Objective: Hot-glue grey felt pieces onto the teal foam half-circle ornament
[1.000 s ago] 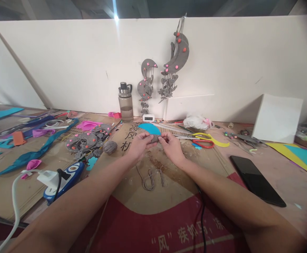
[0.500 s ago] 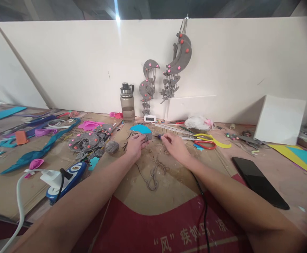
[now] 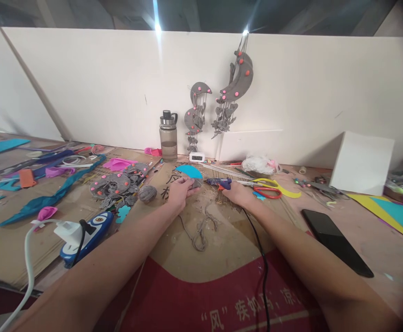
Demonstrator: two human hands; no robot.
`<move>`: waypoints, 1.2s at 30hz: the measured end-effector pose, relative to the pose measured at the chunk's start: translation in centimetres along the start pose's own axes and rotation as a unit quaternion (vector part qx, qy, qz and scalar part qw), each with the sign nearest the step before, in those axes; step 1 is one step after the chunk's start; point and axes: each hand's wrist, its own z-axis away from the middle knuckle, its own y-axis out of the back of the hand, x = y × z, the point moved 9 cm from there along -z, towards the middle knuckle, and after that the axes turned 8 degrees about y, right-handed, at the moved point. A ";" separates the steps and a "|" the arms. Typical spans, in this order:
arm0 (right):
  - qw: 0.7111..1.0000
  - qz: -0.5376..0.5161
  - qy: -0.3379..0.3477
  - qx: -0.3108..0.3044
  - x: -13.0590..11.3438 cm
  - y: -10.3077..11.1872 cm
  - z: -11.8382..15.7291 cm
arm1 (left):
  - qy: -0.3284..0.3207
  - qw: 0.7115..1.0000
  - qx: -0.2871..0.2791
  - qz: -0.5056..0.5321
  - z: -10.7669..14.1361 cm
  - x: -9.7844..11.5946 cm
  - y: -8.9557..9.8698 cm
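Pinching a small grey piece (image 3: pixel 196 183) in the left hand (image 3: pixel 179 193), with the grip nearly closed on it, over the brown cardboard (image 3: pixel 177 263) and just in front of a bright blue semicircle (image 3: pixel 190 171). Holding a blue glue gun (image 3: pixel 222 182) in the right hand (image 3: pixel 236 192), with that grip closed around its rear, and aiming its nozzle toward the grey piece, near but apart. Reaching both arms past a loose length of grey yarn (image 3: pixel 198 242) lying between them. Working with a yarn ball (image 3: pixel 147 193) lying left of the left hand and scissors (image 3: pixel 268 191) just right of the right hand.
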 end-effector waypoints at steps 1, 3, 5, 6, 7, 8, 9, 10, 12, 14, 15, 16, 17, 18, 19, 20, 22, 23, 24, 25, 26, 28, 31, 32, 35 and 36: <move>0.999 -0.033 -0.010 0.010 0.3 0.0 -0.2 | 0.001 1.000 -0.002 0.000 0.0 0.0 0.0; 0.996 -0.082 -0.019 0.037 0.7 -0.1 -0.6 | -0.001 1.000 -0.004 0.001 -0.2 0.0 0.0; 0.987 -0.126 0.000 0.100 0.6 0.2 -0.7 | -0.007 1.000 -0.001 0.004 -0.3 0.0 0.2; 0.977 -0.158 0.019 0.141 0.4 0.5 -0.6 | -0.011 1.000 0.001 0.004 -0.4 0.0 0.2; 0.962 -0.199 0.041 0.182 0.1 0.6 -0.4 | -0.015 1.000 0.004 0.005 -0.5 0.0 0.3; 0.945 -0.238 0.063 0.216 -0.1 0.7 -0.1 | -0.019 1.000 0.007 0.005 -0.5 0.0 0.4; 0.930 -0.271 0.081 0.236 -0.4 0.6 0.1 | -0.022 1.000 0.010 0.005 -0.6 0.0 0.4; 0.921 -0.293 0.093 0.240 -0.6 0.3 0.3 | -0.025 1.000 0.013 0.004 -0.6 0.0 0.4; 0.909 -0.329 0.107 0.232 -1.2 -0.3 0.6 | -0.031 0.999 0.018 0.000 -0.7 0.0 0.4; 0.885 -0.391 0.126 0.219 -1.9 -0.5 1.0 | -0.035 0.999 0.017 -0.008 -0.9 0.1 0.2; 0.867 -0.427 0.140 0.215 -2.3 -0.4 1.2 | -0.037 0.999 0.018 -0.012 -1.0 0.2 0.1; 0.848 -0.459 0.155 0.213 -2.7 -0.1 1.4 | -0.040 0.999 0.018 -0.015 -1.2 0.3 0.1; 0.833 -0.483 0.170 0.211 -3.1 0.1 1.7 | -0.045 0.999 0.020 -0.017 -1.4 0.4 0.1; 0.823 -0.495 0.184 0.208 -3.5 0.3 2.0 | -0.050 0.998 0.023 -0.019 -1.6 0.5 0.1; 0.821 -0.496 0.197 0.204 -3.8 0.4 2.2 | -0.056 0.998 0.026 -0.021 -1.8 0.6 0.1; 0.826 -0.485 0.209 0.199 -4.2 0.5 2.5 | -0.062 0.997 0.028 -0.024 -2.0 0.7 0.2; 0.849 -0.431 0.235 0.193 -4.9 0.7 3.2 | -0.068 0.997 0.026 -0.030 -2.3 0.8 0.2; 0.864 -0.392 0.251 0.195 -5.3 0.8 3.6 | -0.068 0.997 0.025 -0.032 -2.4 0.7 0.3; 0.876 -0.351 0.266 0.197 -5.7 0.8 4.0 | -0.067 0.997 0.025 -0.033 -2.5 0.7 0.3; 0.886 -0.314 0.280 0.196 -6.1 0.9 4.3 | -0.066 0.997 0.026 -0.033 -2.5 0.6 0.3; 0.893 -0.285 0.289 0.194 -6.4 0.9 4.5 | -0.066 0.997 0.029 -0.032 -2.5 0.6 0.4; 0.903 -0.249 0.295 0.189 -6.8 0.8 4.6 | -0.064 0.997 0.035 -0.036 -2.5 0.6 0.3; 0.912 -0.220 0.284 0.196 -6.8 0.9 4.5 | -0.061 0.997 0.033 -0.036 -2.5 0.6 0.2; 0.914 -0.214 0.281 0.200 -6.8 0.9 4.4 | -0.062 0.997 0.031 -0.036 -2.5 0.6 0.1; 0.918 -0.198 0.276 0.206 -6.7 0.8 4.2 | -0.064 0.997 0.030 -0.044 -2.5 0.6 0.1; 0.920 -0.191 0.274 0.204 -6.6 0.7 4.1 | -0.063 0.997 0.028 -0.045 -2.5 0.6 0.1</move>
